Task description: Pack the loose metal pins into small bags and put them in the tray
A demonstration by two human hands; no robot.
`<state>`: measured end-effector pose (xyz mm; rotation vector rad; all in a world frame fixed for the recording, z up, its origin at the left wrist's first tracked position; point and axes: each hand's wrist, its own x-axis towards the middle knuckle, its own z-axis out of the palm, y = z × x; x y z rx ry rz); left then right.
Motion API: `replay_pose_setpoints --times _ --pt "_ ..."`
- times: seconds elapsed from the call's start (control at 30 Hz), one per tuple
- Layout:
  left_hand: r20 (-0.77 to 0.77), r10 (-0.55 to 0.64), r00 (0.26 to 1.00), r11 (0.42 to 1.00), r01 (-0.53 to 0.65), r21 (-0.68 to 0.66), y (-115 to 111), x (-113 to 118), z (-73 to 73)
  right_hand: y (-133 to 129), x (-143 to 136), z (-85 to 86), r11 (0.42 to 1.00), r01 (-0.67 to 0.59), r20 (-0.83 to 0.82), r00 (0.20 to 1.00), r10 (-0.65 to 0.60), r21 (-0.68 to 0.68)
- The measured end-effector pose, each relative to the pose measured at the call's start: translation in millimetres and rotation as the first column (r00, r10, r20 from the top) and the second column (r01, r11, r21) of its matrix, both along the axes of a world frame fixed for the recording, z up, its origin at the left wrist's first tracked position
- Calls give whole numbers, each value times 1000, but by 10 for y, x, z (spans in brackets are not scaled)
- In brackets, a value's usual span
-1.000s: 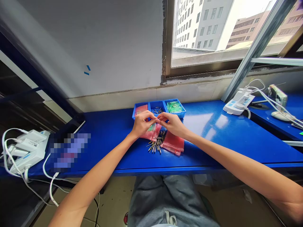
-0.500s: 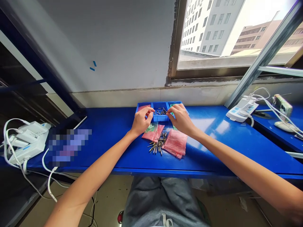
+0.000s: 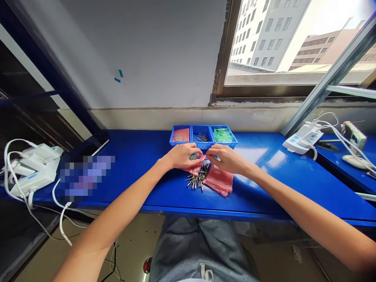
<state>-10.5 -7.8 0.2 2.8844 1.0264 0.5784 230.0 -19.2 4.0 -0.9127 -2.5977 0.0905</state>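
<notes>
My left hand (image 3: 185,156) is curled over a small pink bag (image 3: 194,169), with its fingertips closed near the bag's top edge. Facing it, my right hand (image 3: 225,157) has its fingers bent together; what they hold, if anything, is too small to name. Just beyond both hands stands a blue three-part bin (image 3: 202,145). Its left section holds pink bags (image 3: 181,135), the middle one small metal pins (image 3: 201,137), the right one green packets (image 3: 223,135). Loose metal pins (image 3: 197,179) lie in a pile below my hands, beside a stack of flat pink bags (image 3: 219,180).
White power strips with cables lie at the left (image 3: 37,170) and right (image 3: 302,137) of the blue table (image 3: 132,172). A phone (image 3: 353,135) stands at the far right. The wall and a window frame rise behind the table.
Both hands have moved back from over the bin toward me, down to the pink bags. The bin's three sections now show uncovered. The view has shifted slightly.
</notes>
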Motion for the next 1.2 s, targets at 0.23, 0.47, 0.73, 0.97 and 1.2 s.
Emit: replay_pose_setpoints --times 0.23,0.47,0.73,0.97,1.2 --pt "-64 12 998 984 -23 -175 50 -72 75 -4 25 -159 999 49 53 997 -49 -4" --pt "-91 55 994 977 -72 -198 39 -103 133 -1 -41 -220 998 67 69 995 -68 19" --pt "-78 92 993 978 -105 -181 27 -66 106 47 -132 -240 996 91 62 994 -92 20" --pt "-91 155 984 972 -168 -161 -20 -15 98 30 -120 -205 987 119 137 982 -133 105" --pt "-70 195 978 964 -204 -168 -27 -4 116 61 -11 -201 970 212 78 972 -222 120"
